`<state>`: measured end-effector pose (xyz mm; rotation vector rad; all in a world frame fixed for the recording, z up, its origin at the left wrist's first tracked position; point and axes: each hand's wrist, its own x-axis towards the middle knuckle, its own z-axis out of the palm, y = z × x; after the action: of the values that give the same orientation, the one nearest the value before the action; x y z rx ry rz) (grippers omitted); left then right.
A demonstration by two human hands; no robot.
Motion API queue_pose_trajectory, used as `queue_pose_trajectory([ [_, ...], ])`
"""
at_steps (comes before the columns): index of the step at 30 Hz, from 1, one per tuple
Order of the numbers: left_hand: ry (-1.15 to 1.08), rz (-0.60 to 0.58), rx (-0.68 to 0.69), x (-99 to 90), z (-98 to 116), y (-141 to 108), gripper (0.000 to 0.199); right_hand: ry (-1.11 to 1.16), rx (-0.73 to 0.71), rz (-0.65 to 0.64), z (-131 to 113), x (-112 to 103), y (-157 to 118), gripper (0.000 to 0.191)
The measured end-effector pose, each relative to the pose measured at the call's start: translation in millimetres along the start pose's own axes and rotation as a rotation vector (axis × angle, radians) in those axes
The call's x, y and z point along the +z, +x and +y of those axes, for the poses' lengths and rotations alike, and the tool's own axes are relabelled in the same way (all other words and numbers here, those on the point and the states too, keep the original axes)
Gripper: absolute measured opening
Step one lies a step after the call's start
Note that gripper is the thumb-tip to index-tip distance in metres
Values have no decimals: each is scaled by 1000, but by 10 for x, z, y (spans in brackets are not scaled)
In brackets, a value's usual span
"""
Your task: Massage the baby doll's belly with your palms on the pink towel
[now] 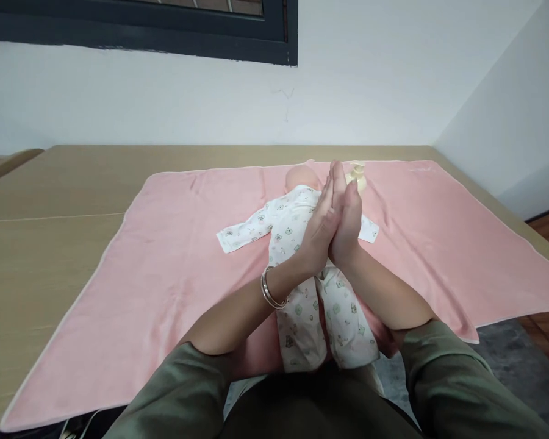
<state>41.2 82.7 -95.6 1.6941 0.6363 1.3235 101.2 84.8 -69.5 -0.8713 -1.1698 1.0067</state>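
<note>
Above a baby doll (pixel 302 178) in a white printed outfit (pixel 302 317), my left hand (pixel 319 228) and my right hand (pixel 346 225) are pressed palm to palm. The fingers of both are stretched out and point away from me. I see no object between the palms. The doll lies on a pink blanket (pixel 187 244), its head at the far end and its sleeves spread to the sides; my hands cover part of its torso. A cream-coloured pump bottle (pixel 357 175) stands just beyond my right fingertips, partly hidden by them.
The blanket covers much of a wooden table (pixel 41 256) and hangs over its near right edge. Behind the table is a white wall (pixel 361 79) with a dark-framed window (pixel 274 36). Another wall rises at the right. Silver bangles circle my left wrist.
</note>
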Motion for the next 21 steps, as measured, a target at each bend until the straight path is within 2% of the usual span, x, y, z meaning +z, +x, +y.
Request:
queue_pose_trajectory([
  [1, 36, -20, 51, 13, 12, -5, 67, 47, -28, 8, -5, -9, 23, 74],
  [4, 213, 30, 140, 44, 42, -38, 68, 178, -57, -16, 8, -26, 99, 78],
  [7, 325, 53, 101, 94, 8, -149, 70, 279, 17, -29, 68, -94, 239, 83],
  [13, 342, -58, 60, 210, -5, -345, 70, 456, -7, -2, 69, -347, 531, 83],
  [18, 343, -142, -35, 111, 129, -198, 69, 507, -51, -24, 32, -319, 472, 77],
  [21, 287, -100, -112, 11, 92, -65, 70, 473, 32, -4, 122, -180, 372, 82],
])
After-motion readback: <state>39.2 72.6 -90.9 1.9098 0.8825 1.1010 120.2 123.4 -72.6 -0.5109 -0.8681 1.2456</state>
